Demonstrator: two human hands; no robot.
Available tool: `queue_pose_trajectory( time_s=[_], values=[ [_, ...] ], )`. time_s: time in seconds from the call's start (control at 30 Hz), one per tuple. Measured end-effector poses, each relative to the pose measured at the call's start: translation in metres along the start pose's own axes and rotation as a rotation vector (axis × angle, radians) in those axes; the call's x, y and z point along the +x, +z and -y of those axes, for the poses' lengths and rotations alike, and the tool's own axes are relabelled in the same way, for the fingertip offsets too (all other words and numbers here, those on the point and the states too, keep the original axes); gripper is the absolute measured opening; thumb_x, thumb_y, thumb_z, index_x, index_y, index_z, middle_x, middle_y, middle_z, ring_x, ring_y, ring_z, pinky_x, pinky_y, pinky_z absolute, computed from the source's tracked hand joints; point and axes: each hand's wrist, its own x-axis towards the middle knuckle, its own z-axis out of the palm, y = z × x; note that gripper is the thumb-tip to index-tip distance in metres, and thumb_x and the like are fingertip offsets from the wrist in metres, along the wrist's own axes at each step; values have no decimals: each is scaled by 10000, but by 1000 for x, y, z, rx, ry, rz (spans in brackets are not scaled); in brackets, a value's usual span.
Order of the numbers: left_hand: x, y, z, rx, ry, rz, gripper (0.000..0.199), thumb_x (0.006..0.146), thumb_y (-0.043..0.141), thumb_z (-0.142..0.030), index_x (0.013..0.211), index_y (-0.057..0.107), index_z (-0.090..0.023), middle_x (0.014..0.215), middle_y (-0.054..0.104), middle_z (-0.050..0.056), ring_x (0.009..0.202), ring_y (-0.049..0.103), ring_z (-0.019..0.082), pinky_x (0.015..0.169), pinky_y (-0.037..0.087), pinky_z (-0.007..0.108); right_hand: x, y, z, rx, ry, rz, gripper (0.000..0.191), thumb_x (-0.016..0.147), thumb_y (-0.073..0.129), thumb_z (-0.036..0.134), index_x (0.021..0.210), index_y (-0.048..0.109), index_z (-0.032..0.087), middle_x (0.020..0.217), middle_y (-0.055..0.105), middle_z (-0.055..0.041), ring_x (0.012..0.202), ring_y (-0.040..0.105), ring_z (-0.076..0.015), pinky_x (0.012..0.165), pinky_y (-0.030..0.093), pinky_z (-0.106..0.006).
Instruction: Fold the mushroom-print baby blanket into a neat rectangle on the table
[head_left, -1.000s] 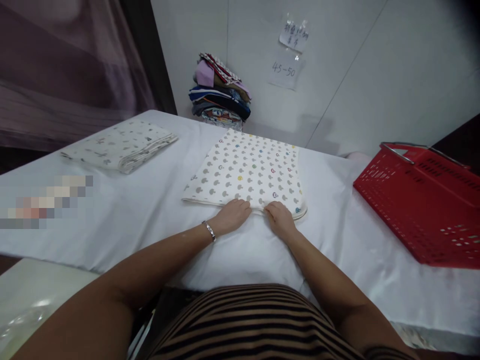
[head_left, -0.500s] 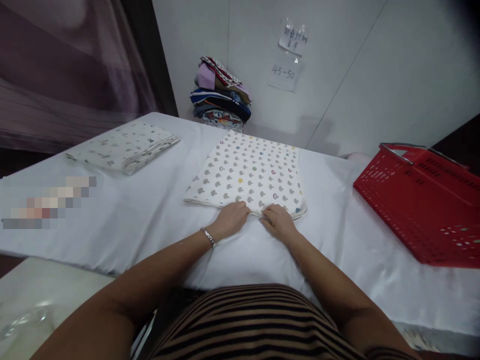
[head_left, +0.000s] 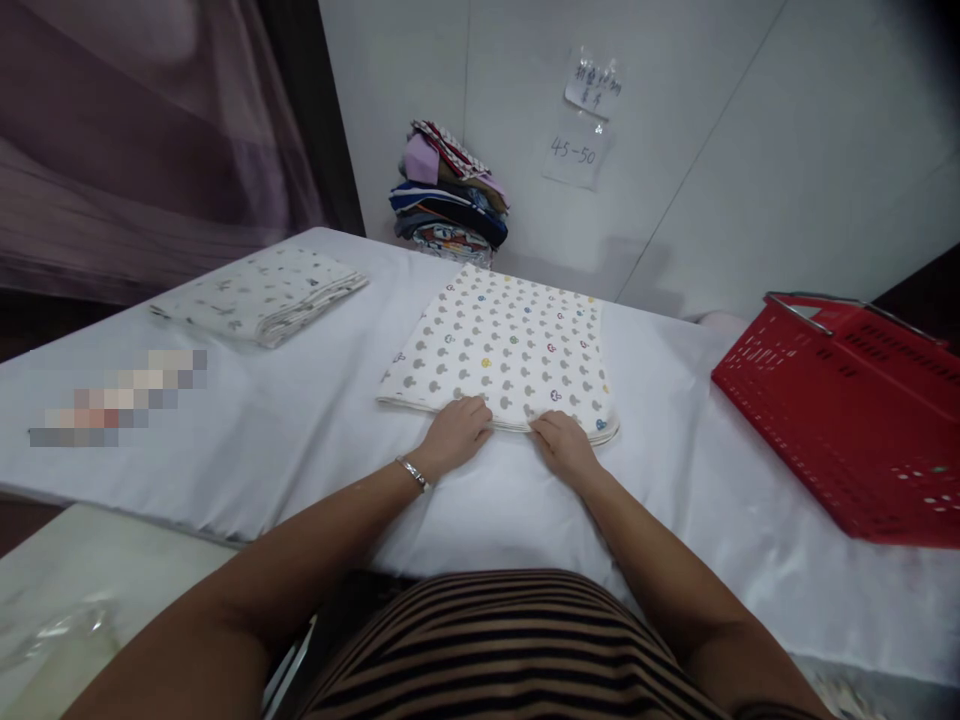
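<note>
A white folded cloth [head_left: 510,340] printed with grey and a few coloured mushroom-like shapes lies flat on the white-covered table [head_left: 300,430] in front of me. My left hand [head_left: 456,436], with a silver bracelet at the wrist, grips the cloth's near edge left of centre, fingers curled over it. A short way to its right, my right hand [head_left: 564,446] pinches the same layered edge close to the near right corner. Both thumbs are mostly hidden. At the left of the table lies a second folded cloth [head_left: 255,295], white with small dark prints.
A red plastic basket [head_left: 847,420] with a metal handle stands at the right. Behind the table rises a stack of folded clothes [head_left: 454,195] by the wall, where two paper signs [head_left: 574,155] hang. A blurred-out item [head_left: 120,400] lies at the left.
My left hand has shifted slightly left along the near edge, widening the gap between my hands. The cloth stays in place; the view has moved slightly.
</note>
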Motion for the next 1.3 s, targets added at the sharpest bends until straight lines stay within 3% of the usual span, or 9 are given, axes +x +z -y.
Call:
queue_pose_trajectory(
  time_s=[0.2, 0.47, 0.7, 0.8, 0.97, 1.17, 1.3],
  values=[
    [0, -3, 3, 14, 75, -50, 105, 857, 508, -212, 953, 541, -185, 1066, 576, 69, 1001, 491, 219, 833, 372, 366, 2, 1, 1, 12, 31, 26, 206, 933, 437, 237, 979, 621, 155, 926, 616, -96, 881, 521, -214, 785, 423, -332],
    [16, 3, 2, 106, 103, 42, 277, 793, 417, -1, 973, 549, -164, 910, 603, 65, 884, 528, 204, 783, 357, 358, 2, -1, -1, -13, 42, 35, 210, 931, 414, 216, 964, 612, 155, 918, 612, -94, 867, 514, -209, 771, 411, -323],
    [3, 6, 15, 116, 74, 39, 204, 845, 406, -56, 943, 544, -169, 891, 609, 59, 856, 533, 192, 777, 384, 327, -2, 1, 2, -84, -17, 61, 226, 932, 415, 231, 930, 631, 164, 883, 603, -86, 844, 506, -203, 748, 395, -310],
    [1, 6, 14, 108, 46, 51, 194, 840, 418, -69, 949, 541, -172, 860, 610, 57, 826, 542, 188, 776, 393, 322, 0, 4, 3, -114, -41, 41, 218, 915, 437, 237, 1000, 621, 157, 930, 600, -98, 872, 505, -215, 747, 394, -317],
    [4, 7, 11, 79, -46, 27, 286, 815, 429, -63, 1069, 514, -164, 811, 607, 55, 810, 556, 193, 787, 400, 326, 18, 13, 16, -162, -112, 49, 331, 885, 448, 187, 1199, 534, 128, 1034, 587, -124, 911, 498, -238, 757, 398, -342],
    [4, 7, 11, 19, -88, 20, 355, 848, 430, -112, 1196, 464, -173, 814, 619, 49, 808, 566, 188, 776, 402, 320, 49, 33, 38, -193, -135, 92, 227, 882, 433, 138, 1031, 603, 146, 906, 602, -97, 827, 504, -219, 715, 391, -325],
    [-1, 4, 21, 8, -55, 14, 245, 879, 406, -130, 1079, 538, -181, 910, 634, 54, 891, 555, 181, 827, 397, 329, 52, 42, 36, -134, -128, 64, 231, 892, 415, 146, 1016, 609, 144, 865, 601, -87, 817, 509, -210, 714, 401, -316]
  ],
)
